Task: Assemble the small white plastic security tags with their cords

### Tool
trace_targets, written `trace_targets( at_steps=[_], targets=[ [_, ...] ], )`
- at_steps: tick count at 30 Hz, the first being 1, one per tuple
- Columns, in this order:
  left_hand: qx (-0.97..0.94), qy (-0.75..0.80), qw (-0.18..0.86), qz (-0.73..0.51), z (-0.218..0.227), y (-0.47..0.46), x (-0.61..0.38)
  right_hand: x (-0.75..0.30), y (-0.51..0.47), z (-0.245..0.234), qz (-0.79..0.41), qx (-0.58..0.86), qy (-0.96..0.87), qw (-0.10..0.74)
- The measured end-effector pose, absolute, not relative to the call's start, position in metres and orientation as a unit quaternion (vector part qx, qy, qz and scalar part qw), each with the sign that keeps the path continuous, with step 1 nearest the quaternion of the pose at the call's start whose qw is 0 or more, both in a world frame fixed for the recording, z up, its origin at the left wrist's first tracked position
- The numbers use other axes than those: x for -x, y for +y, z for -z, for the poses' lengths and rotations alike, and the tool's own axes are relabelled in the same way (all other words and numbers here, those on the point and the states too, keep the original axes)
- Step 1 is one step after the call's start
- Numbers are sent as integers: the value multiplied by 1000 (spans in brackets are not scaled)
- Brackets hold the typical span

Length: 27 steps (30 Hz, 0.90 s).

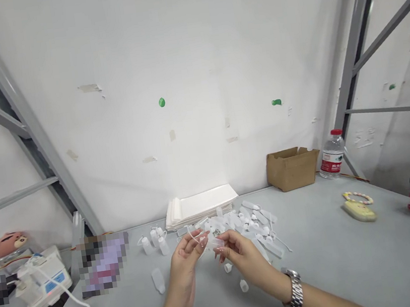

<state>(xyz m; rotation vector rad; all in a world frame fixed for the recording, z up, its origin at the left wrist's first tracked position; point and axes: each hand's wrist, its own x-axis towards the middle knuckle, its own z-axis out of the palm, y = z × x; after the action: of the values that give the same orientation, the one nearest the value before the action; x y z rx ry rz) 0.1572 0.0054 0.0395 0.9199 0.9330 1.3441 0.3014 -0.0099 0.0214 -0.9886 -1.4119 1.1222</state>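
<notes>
In front of me my right hand (pixel 240 253) grips a small translucent squeeze bottle (pixel 214 243) lying sideways between thumb and fingers. My left hand (pixel 189 257) pinches at the bottle's top end, on a white cap (pixel 203 239) with a thin strap; whether the cap is seated on the neck I cannot tell. Behind both hands spreads a pile of similar bottles and white caps (pixel 253 228). One loose bottle (pixel 158 280) lies flat left of my left hand. Below my right hand are two loose caps, one nearer (pixel 244 285) and one partly under the fingers (pixel 228 268).
Several capped bottles (pixel 155 241) stand upright to the left. A stack of white flat sheets or bags (pixel 204 202) lies against the wall. Further right are a cardboard box (pixel 293 169), a water bottle (pixel 331 156) and a yellow case (pixel 360 210). A white power strip (pixel 43 280) sits far left.
</notes>
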Motion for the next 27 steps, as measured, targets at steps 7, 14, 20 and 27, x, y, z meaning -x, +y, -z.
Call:
trace_targets(
  at_steps=[7, 14, 20, 27],
  targets=[
    [-431, 404, 566, -575, -39, 4, -160, -300, -8, -26, -678, 322, -449, 484],
    [-413, 383, 589, -579, -47, 1, -158, -303, -10, -28, -761, 238, -391, 460],
    [-407, 390, 586, -583, -47, 3, -155, -301, -10, -26, -753, 249, -401, 458],
    [-442, 379, 587, -563, -41, 3, -157, -299, -10, -23, -749, 258, -389, 470]
  ],
)
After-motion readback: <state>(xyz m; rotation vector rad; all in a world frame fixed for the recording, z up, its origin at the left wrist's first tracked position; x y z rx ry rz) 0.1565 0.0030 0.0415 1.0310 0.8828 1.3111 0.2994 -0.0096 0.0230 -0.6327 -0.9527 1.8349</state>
